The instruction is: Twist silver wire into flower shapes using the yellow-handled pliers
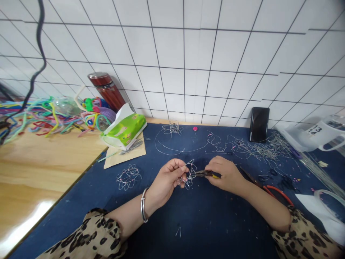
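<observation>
Near the middle of the dark blue mat [161, 223], my left hand [169, 178] pinches a looped silver wire piece [191, 177] with small pink beads. My right hand [225, 175] is closed around pliers [203, 173] with a yellow-edged handle. Their jaws point left and meet the wire piece at its right side. A second looped wire piece [129, 177] lies on the mat to the left of my left hand. A small bent wire [178, 232] rests nearer to me.
Tissue pack [125, 129] and red flask [107, 91] stand back left, beside colourful pipe cleaners [54, 118]. Behind my hands are loose wire and a pink disc [195, 128]. A black phone [259, 124], tangled wires [265, 147], red-handled scissors [279, 194] and a white jug [325, 135] occupy the right.
</observation>
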Demonstrator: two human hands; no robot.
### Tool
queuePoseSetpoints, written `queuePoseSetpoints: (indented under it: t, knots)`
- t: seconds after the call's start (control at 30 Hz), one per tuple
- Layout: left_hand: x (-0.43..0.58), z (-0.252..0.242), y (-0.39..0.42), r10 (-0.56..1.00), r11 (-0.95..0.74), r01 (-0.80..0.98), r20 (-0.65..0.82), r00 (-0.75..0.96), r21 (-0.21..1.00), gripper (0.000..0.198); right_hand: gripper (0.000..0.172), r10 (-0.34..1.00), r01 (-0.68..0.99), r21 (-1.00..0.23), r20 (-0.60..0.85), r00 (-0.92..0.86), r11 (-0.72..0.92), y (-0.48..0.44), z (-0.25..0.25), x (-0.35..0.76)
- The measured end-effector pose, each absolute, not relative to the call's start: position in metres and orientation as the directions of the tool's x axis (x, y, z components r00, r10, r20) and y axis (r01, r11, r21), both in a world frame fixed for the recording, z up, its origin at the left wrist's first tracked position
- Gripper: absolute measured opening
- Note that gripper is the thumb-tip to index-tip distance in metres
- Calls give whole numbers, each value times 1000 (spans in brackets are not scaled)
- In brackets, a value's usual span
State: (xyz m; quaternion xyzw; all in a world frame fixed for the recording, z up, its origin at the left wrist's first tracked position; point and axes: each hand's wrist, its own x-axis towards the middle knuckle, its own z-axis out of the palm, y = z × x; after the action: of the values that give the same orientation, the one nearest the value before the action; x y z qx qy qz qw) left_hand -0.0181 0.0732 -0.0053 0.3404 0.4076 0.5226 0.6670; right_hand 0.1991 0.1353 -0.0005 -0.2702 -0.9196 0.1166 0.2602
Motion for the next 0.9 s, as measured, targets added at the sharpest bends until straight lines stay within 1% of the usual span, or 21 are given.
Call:
queuePoseSetpoints:
  t: [0.2, 0.53, 0.7, 0.9]
  knots:
    - [-18, -5, 73, 975, 218, -406, -180, 130, 887, 10, 8, 561, 449, -343, 414, -716, 825, 136, -2, 201]
    - [-19, -3, 73, 987, 157, -390, -141, 71, 907, 10, 8, 566, 457, -338, 420, -709, 823, 136, 2, 203]
    - [-18, -3, 74, 988, 156, -371, -139, 72, 916, 10, 8, 569, 458, -342, 417, -709, 821, 135, 3, 201]
    - [-18, -4, 74, 989, 148, -390, -135, 61, 909, 12, 9, 562, 443, -350, 435, -704, 825, 134, 2, 199]
